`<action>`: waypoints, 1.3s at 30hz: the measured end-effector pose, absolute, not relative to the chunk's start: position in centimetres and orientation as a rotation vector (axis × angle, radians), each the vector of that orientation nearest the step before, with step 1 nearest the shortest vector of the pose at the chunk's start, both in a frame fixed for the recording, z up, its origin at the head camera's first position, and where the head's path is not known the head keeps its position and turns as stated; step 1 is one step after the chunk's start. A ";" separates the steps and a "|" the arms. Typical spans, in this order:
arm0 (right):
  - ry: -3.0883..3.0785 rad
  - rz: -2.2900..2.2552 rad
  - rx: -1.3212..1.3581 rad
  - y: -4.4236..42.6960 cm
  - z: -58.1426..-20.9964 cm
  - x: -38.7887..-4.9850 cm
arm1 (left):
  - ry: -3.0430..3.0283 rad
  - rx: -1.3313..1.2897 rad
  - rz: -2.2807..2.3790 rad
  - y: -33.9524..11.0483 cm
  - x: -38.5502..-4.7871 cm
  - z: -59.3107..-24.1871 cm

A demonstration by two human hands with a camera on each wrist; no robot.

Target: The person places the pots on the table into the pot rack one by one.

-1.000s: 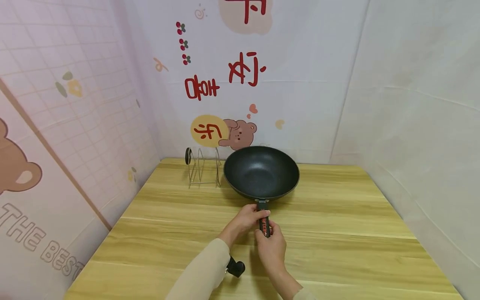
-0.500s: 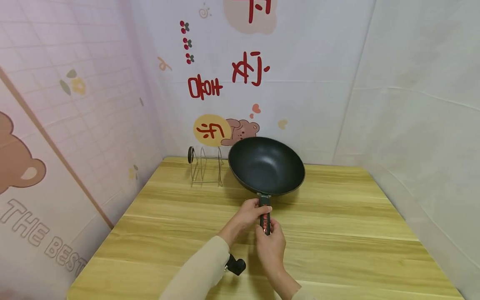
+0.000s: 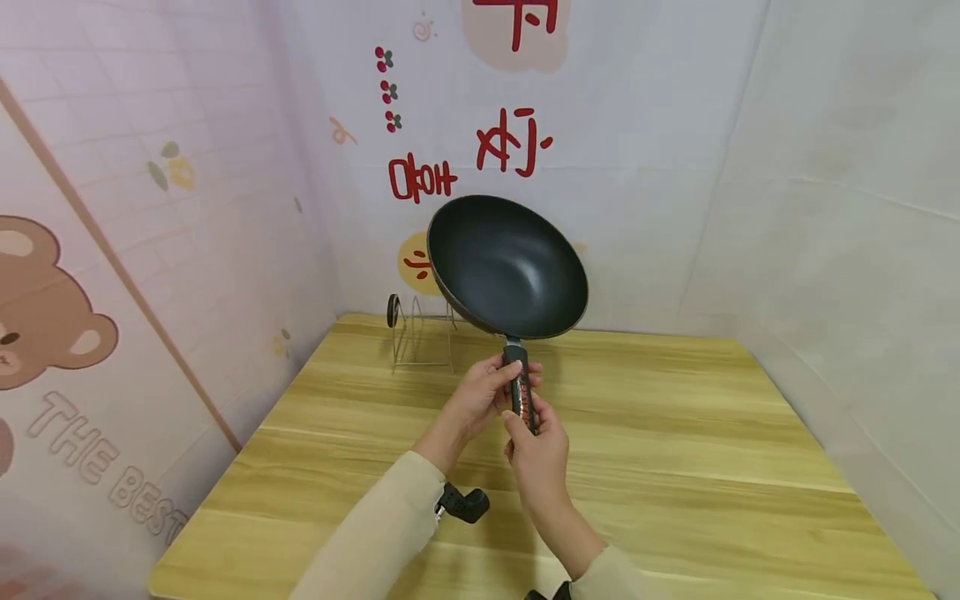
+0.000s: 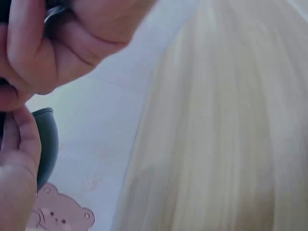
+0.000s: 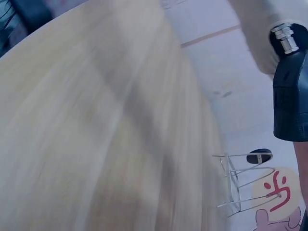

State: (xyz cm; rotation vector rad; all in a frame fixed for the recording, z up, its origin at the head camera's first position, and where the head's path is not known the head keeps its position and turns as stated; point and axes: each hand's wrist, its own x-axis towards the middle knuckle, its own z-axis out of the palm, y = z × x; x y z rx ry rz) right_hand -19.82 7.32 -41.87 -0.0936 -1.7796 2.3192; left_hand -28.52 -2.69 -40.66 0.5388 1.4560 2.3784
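A black wok [image 3: 510, 271] hangs in the air above the table, its bowl tilted so that the inside faces me. My left hand [image 3: 480, 390] grips the upper part of its black handle [image 3: 521, 392], thumb across the top. Lower down, my right hand [image 3: 542, 454] holds the handle's end, thumb on one side and fingers on the other. In the left wrist view both hands crowd the left edge, and a piece of the wok's rim [image 4: 47, 144] shows past them. The right wrist view does not show the wok.
A wire rack [image 3: 422, 337] with a black oval piece stands at the table's back left, partly behind the wok. The wooden table [image 3: 675, 450] meets printed cloth walls [image 3: 637, 208] at the back and sides. A black wrist camera [image 3: 465, 505] sticks out from the left sleeve.
Both hands have raised the wok off the table, up and slightly to the left. It now overlaps the rack and wall drawings. The view has shifted a little.
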 end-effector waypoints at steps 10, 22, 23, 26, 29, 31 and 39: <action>-1.907 2.376 0.115 5.7 -41.6 -21.9 | 1.492 0.445 2.505 -6.3 -29.3 -38.8; -2.077 2.212 0.221 1.9 -41.4 -24.3 | 2.076 0.094 2.444 -8.3 -31.2 -36.7; -2.081 2.227 0.211 1.9 -41.6 -24.4 | 2.087 0.072 2.426 -8.4 -31.3 -37.0; -2.114 2.247 0.162 1.9 -42.5 -24.4 | 2.090 0.023 2.385 -8.4 -31.5 -38.2; -2.126 2.274 0.130 1.9 -43.4 -24.3 | 2.069 -0.022 2.370 -8.5 -31.6 -39.7; -2.125 2.291 0.115 1.9 -44.0 -24.4 | 2.051 -0.041 2.374 -8.4 -31.7 -40.5; -2.150 2.340 0.070 2.0 -46.8 -24.6 | 2.031 -0.092 2.365 -8.1 -32.1 -43.9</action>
